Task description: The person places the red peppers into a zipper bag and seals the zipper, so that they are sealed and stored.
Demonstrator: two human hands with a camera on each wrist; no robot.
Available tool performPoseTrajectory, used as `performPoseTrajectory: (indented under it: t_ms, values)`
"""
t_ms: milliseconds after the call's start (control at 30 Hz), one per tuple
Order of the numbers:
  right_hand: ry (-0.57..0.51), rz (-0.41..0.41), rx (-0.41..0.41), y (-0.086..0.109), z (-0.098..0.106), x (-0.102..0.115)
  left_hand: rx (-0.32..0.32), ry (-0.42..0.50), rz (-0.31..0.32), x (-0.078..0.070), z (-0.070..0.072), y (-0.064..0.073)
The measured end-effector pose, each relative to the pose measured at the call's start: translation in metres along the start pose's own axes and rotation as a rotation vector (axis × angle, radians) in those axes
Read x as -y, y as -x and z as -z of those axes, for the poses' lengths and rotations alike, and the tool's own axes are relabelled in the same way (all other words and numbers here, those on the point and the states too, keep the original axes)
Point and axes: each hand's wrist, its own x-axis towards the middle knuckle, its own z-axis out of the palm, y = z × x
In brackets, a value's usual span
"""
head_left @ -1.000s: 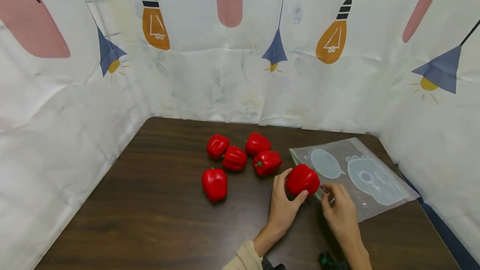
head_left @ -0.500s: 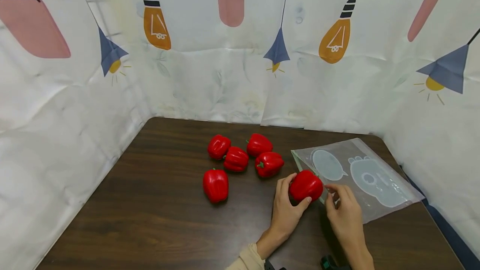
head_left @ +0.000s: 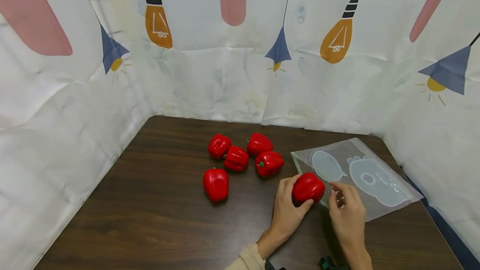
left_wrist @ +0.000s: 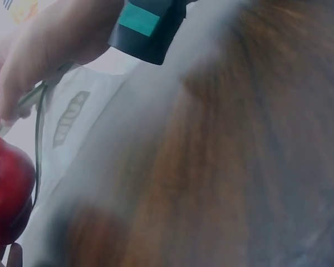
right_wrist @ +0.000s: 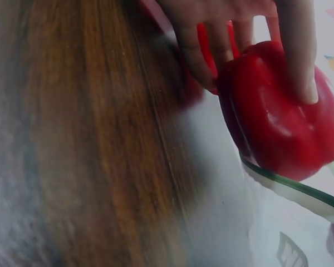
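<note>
Near the right of the table, my left hand (head_left: pixel 286 209) grips a red bell pepper (head_left: pixel 308 187) between thumb and fingers. The pepper is right at the mouth of a translucent zip bag (head_left: pixel 367 209) printed with pale cartoon shapes. Fingers of my right hand (head_left: pixel 346 211) pinch the bag's green-edged opening, which shows clearly in the left wrist view above the pepper (left_wrist: pixel 8 189). From the right wrist, the bag's dark green rim (right_wrist: pixel 300 186) passes just under the pepper (right_wrist: pixel 278 122), and the rim stands parted there.
Several more red bell peppers lie left of the hands, among them a single one (head_left: pixel 215 185) nearer the front and another (head_left: pixel 269 164) close to the bag. The dark wooden table (head_left: pixel 150 220) meets a white printed curtain (head_left: pixel 210 86) at the back and sides.
The left hand and its pepper have shifted slightly right and nearer the person. The right hand has moved a little to the right, still at the bag's edge. The other peppers stay put.
</note>
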Motion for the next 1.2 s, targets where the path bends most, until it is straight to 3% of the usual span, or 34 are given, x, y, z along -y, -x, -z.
performPoseTrajectory:
  t_ms: [333, 700, 933, 1200]
  values:
    - [-0.036, 0.049, -0.032, 0.0, 0.001, 0.003, -0.019, -0.056, -0.014, -0.002, -0.01, -0.011]
    - [-0.02, 0.026, -0.012, 0.002, 0.002, 0.005, -0.019, -0.031, 0.051, -0.001, -0.018, -0.022]
    - [-0.011, 0.037, 0.004, 0.005, 0.003, 0.007, 0.005, 0.0, -0.006, 0.004, -0.018, -0.021]
    - [-0.03, 0.062, -0.025, 0.004, 0.001, 0.011, -0.023, 0.018, -0.092, 0.01, -0.018, -0.02]
